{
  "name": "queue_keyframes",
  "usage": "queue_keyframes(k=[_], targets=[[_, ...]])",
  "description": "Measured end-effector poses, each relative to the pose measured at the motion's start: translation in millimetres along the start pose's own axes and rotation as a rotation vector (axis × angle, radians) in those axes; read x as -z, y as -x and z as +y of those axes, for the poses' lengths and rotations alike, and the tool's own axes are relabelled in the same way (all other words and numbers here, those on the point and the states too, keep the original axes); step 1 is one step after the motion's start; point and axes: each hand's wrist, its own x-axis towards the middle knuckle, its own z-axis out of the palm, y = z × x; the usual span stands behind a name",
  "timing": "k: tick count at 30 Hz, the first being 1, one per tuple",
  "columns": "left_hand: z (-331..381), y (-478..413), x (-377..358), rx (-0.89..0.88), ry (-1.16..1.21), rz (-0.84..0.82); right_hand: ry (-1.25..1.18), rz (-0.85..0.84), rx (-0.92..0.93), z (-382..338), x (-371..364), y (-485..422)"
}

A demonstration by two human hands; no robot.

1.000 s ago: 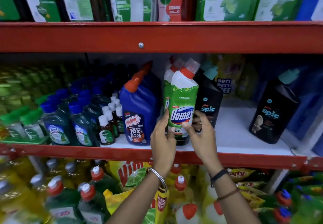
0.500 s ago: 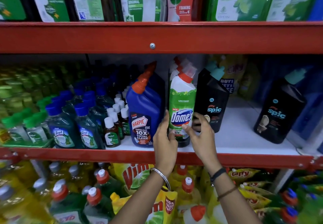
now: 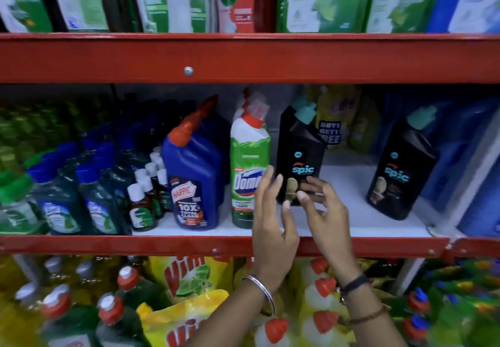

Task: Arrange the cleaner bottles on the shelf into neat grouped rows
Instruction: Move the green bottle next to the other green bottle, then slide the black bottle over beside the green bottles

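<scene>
Green bottle [image 3: 247,173] stood upright in its row, just left of the left hand [image 3: 272,220]; its fingers [image 3: 266,181] spread, gripping nothing. Right hand [image 3: 323,211] also open, before the near black bottle [image 3: 299,157]. Stray black bottle [image 3: 400,173] well right: grouping unfinished.

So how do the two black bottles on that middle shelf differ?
The nearer black bottle stands close beside the green-and-white bottle, with another black one behind it; the far black bottle stands alone to the right, leaning slightly. The hands, left and right, partly cover the nearer bottle's lower label; the far bottle's label is unobstructed. Both have teal caps and the same label.
</scene>
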Motion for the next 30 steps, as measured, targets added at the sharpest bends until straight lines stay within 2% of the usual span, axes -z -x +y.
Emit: queue_keyframes(k=[2, 9, 16, 19, 22, 30], targets=[[8, -1, -21, 0.037, 0.054, -0.076, 0.023, 0.086, 0.021, 4, 25, 0], [28, -9, -107, 0.352, 0.267, -0.349, 0.212, 0.36, -0.026, 36, 109, -16], [18, -38, -184, 0.632, 0.191, -0.704, 0.367, 0.307, -0.159, 68, 144, -46], [10, -45, -201, 0.659, 0.22, -0.741, 0.38, 0.293, -0.174, 81, 147, -54], [5, -47, -207, 0.609, 0.264, -0.753, 0.393, 0.305, -0.176, 85, 149, -58], [2, -45, -193, 0.55, 0.253, -0.689, 0.291, 0.278, -0.167, 78, 161, -61]])
